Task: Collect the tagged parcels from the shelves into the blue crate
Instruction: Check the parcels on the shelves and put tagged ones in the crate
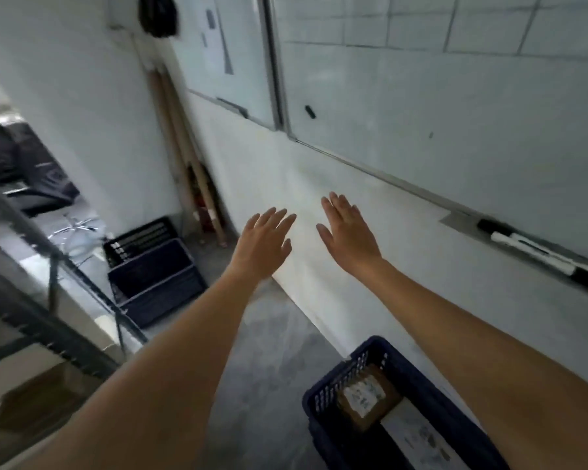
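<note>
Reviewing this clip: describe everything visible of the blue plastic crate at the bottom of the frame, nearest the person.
The dark blue plastic crate stands on the grey concrete floor beside the white wall, partly cut off by the bottom edge of the frame. Its walls are perforated with a grid of small slots under a solid rounded rim. Inside lie a brown cardboard parcel with a white label and a flat white parcel bearing blurred print. The right forearm crosses above it; neither open hand touches it.

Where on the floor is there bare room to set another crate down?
Bare grey floor lies between the blue crate holding parcels and the stacked empty crates. The corner behind the stack is crowded with leaning poles; shelving fills the left.
</note>
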Motion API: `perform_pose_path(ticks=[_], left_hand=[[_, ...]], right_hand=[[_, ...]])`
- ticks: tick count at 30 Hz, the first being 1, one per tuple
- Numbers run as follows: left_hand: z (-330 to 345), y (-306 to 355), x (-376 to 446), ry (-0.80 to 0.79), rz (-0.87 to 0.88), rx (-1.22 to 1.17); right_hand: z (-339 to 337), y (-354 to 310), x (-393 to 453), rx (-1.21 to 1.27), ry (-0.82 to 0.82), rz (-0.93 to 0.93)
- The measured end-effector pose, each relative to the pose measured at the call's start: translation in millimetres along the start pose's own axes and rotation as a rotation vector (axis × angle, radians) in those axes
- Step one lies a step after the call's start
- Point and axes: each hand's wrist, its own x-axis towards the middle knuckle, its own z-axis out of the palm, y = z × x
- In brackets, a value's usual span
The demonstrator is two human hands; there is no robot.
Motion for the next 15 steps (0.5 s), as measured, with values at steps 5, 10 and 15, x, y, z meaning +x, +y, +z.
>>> perform_pose_path(ticks=[5,10,15], left_hand=[[-93,-111,-73,0.150,-0.266,0.128],[-154,-196,-160,0.177,-0.531,0.317],[-194,-255,-255,0.151,-0.674,0.429]], right_hand=[[-12,-130,52,0.056,0.053,-0.277],[-1,-254,61,0.115,0.024,-0.470],[18,-367,57,0.118,-0.017,-0.623]])
